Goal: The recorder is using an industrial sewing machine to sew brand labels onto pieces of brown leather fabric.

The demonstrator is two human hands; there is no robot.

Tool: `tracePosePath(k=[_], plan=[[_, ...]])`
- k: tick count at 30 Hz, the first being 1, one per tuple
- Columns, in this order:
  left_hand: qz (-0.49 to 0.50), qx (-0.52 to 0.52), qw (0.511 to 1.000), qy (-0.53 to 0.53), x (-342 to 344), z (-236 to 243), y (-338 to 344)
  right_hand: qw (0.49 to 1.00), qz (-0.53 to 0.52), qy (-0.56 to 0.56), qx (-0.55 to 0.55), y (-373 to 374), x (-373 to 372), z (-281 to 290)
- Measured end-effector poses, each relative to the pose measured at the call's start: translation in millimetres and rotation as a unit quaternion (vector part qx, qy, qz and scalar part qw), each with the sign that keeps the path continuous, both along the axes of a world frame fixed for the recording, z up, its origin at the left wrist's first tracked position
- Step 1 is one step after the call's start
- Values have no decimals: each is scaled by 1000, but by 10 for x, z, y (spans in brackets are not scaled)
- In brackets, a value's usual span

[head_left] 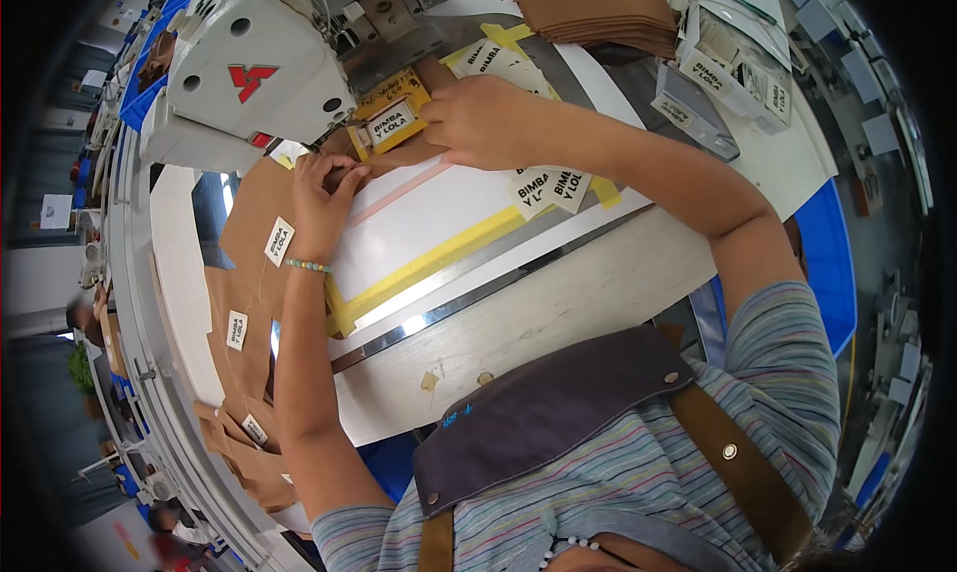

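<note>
Under the head of a grey-white industrial sewing machine (pixel 254 59) lies a yellow template frame (pixel 404 92) with a white printed label (pixel 390 123) in its window. A brown panel (pixel 411 154), cloth or leather, runs beneath it. My left hand (pixel 327 193) is closed, with thumb and fingers pinching the panel's edge left of the frame. At the frame's right edge, my right hand (pixel 483 124) has its fingers curled together with the tips on the brown panel. The exact grip there is partly hidden. More brown pieces with labels (pixel 279 241) hang down beside my left forearm, joined by thread.
A stack of brown panels (pixel 598 14) sits at the back right, near a white box of labels (pixel 733 69) and a clear tray (pixel 693 109). Loose labels (pixel 548 188) lie by my right forearm. Yellow tape (pixel 429 263) borders a white sheet. A blue bin (pixel 829 263) stands right.
</note>
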State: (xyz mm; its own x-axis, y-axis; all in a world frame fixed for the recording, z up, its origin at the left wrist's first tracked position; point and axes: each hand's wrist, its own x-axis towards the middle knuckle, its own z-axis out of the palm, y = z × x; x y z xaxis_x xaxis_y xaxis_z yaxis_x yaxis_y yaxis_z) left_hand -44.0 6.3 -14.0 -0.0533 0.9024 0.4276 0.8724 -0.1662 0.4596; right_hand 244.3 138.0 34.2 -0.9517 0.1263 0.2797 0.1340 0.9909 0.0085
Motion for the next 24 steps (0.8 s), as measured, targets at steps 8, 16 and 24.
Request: tracePosePath(k=[8,16,24], plan=[[-37,-90,994,-56,52,221,-499,994,78,70,18,-31,91,37],[141,-141,978,-63,-698,225,-1380,973,-163,151,65,1144,918,457],[198,-95,968,-119,-1125,-8,-1766,971,-181,131,84,1184,1023,221]])
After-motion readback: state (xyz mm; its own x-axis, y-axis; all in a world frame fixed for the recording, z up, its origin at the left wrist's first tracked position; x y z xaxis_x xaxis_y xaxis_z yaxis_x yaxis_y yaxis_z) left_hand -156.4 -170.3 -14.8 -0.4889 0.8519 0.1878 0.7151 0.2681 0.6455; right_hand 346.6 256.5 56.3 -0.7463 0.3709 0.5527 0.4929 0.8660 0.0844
